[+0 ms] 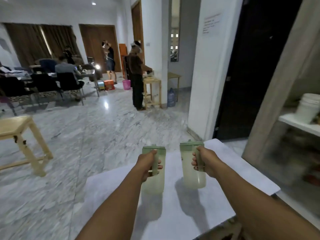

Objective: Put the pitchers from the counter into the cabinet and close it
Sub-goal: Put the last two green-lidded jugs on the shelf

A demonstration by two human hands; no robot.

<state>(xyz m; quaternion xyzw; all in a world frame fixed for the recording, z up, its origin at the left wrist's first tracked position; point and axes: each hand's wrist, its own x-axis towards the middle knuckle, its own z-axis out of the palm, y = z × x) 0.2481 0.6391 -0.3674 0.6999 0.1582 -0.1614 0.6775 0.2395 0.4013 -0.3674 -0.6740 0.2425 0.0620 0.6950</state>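
Two pale green translucent pitchers with green lids are held above a white counter (173, 201). My left hand (147, 163) grips the handle of the left pitcher (153, 182). My right hand (204, 161) grips the handle of the right pitcher (191, 172). Both pitchers hang upright, lifted off the surface, with their shadows below them on the counter. At the right edge an open cabinet (297, 123) shows a white shelf holding a white bucket (308, 108).
A grey cabinet side panel (270, 101) stands just right of the counter. A wooden stool (22, 134) is on the marble floor at left. Several people, chairs and tables fill the far room. A dark doorway (251, 66) lies ahead right.
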